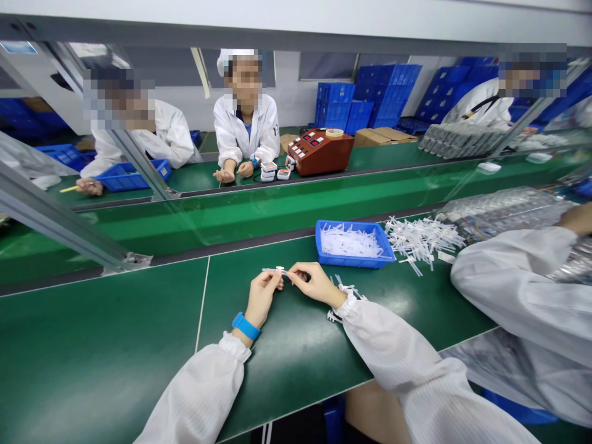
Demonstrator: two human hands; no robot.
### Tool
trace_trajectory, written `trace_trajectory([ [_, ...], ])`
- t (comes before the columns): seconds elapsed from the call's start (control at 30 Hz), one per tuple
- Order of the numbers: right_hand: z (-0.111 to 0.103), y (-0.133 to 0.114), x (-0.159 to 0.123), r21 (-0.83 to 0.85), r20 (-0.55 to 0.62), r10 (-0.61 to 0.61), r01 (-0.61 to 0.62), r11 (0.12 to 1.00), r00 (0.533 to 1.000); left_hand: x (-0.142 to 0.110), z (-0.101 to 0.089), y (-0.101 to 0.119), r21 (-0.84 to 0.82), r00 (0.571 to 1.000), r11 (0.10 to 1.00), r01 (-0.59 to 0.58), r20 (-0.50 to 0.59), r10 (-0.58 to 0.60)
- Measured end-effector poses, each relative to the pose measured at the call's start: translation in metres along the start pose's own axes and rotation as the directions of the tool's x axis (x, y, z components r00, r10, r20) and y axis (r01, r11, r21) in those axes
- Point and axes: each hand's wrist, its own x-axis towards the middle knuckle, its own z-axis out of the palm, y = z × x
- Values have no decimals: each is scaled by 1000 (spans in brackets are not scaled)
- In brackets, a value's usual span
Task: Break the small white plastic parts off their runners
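A thin translucent tube with a small white plastic fitting [280, 269] on it is held between my two hands, just above the green table [296, 345]. My left hand [261, 296], with a blue band at the wrist, pinches the piece from below near the fitting. From the other side, my right hand [315, 283] closes thumb and index finger at the tube's right end. Several similar white pieces [343, 287] lie beside my right wrist, partly hidden by the sleeve. Just beyond the right hand, a blue tray [356, 262] holds many short translucent tubes.
A heap of white tube pieces [420, 240] lies right of the tray. Nearby, a co-worker's white sleeve [513, 265] reaches in beside bagged parts [504, 209]. Across the green divider [259, 209], other people sit near a reddish-brown device [321, 153]. A metal post [60, 209] stands left.
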Motion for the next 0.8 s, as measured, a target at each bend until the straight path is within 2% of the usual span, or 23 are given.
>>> trace_trajectory([
  [0.8,-1,3,1,1,21,-12,12,1000,1000,-3,0,8,72,998,996,-51,39,48],
])
